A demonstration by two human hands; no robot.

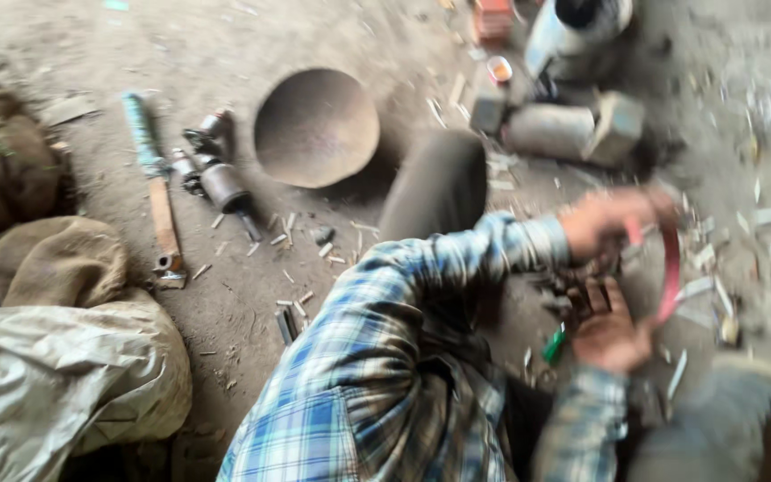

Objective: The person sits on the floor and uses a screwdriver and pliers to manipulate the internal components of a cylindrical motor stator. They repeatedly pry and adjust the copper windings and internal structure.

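Down on the dirt floor (225, 54), a person in a blue plaid shirt works with both hands at the right side of the view. The picture is blurred there, so small details are hard to read. One hand (613, 219) is higher, and it seems to grip the upper end of a curved red strip (671, 268); its fingers look curled around it, but I cannot tell exactly how tight. The other hand (613, 335) is lower, palm turned up, with fingers (595, 297) close together and slightly bent, near the lower end of the same red strip. Which hand is left and which is right, I cannot tell with certainty from the crossed sleeves. A small green object (553, 346) lies just beside the lower hand.

Further left on the floor stands a round metal bowl (316, 127), rusty and upturned. Beside it lie a dark motor-like part (216, 170) and a long tool with a wooden handle (155, 187). Cloth sacks (55, 357) are at the left edge. Grey metal blocks (573, 129) lie near the top, with many small chips around.
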